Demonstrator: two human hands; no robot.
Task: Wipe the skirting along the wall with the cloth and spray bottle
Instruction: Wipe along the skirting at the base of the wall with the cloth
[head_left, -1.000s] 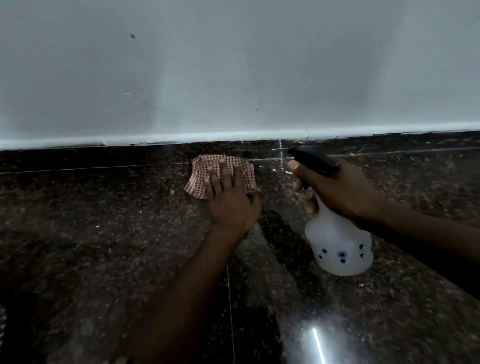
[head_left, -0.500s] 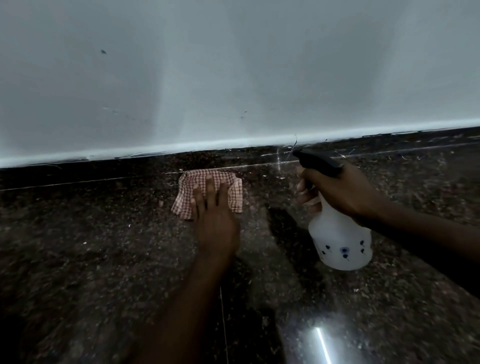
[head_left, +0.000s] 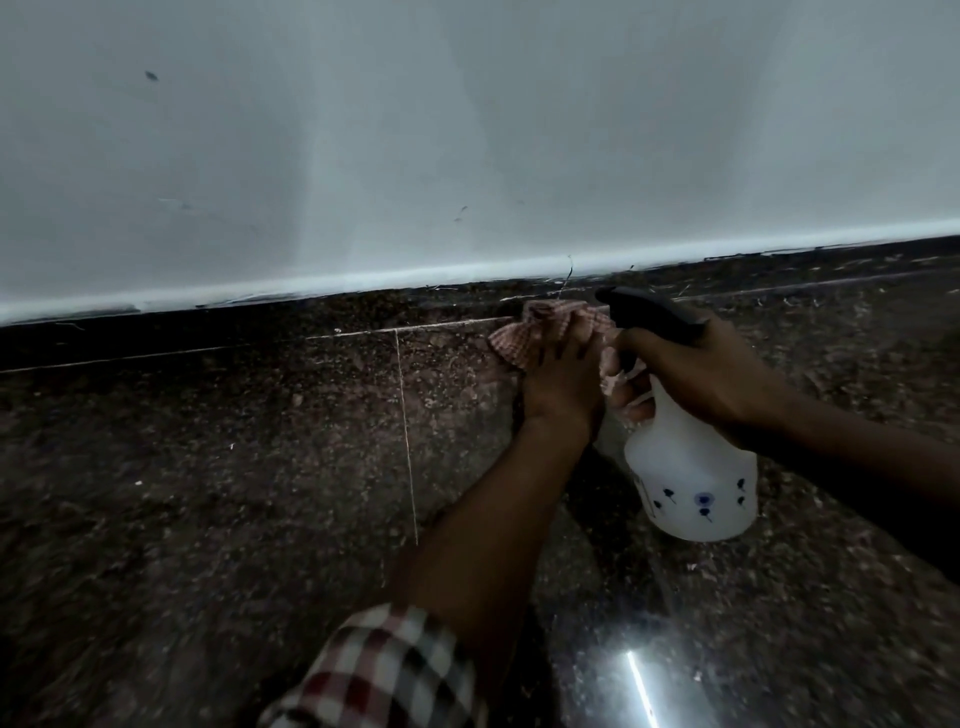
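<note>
A dark speckled stone skirting (head_left: 322, 319) runs along the foot of the pale wall. My left hand (head_left: 563, 382) grips a bunched red-and-white checked cloth (head_left: 519, 343) and presses it against the skirting where it meets the floor. Just to its right, my right hand (head_left: 706, 379) holds a white translucent spray bottle (head_left: 691, 478) by its black trigger head (head_left: 649, 309), fingers curled on the trigger, nozzle pointing left over the cloth. The bottle hangs tilted above the floor.
The floor (head_left: 234, 493) is dark polished granite with a thin vertical joint line (head_left: 408, 441) left of my hand. A bright light reflection (head_left: 641, 688) shows at the bottom right. The grey-white wall (head_left: 467, 130) bears a few small marks.
My left hand has slid the cloth to the right and up onto the skirting, bunching it, close beside the bottle's nozzle. The view has shifted, and my checked sleeve now shows.
</note>
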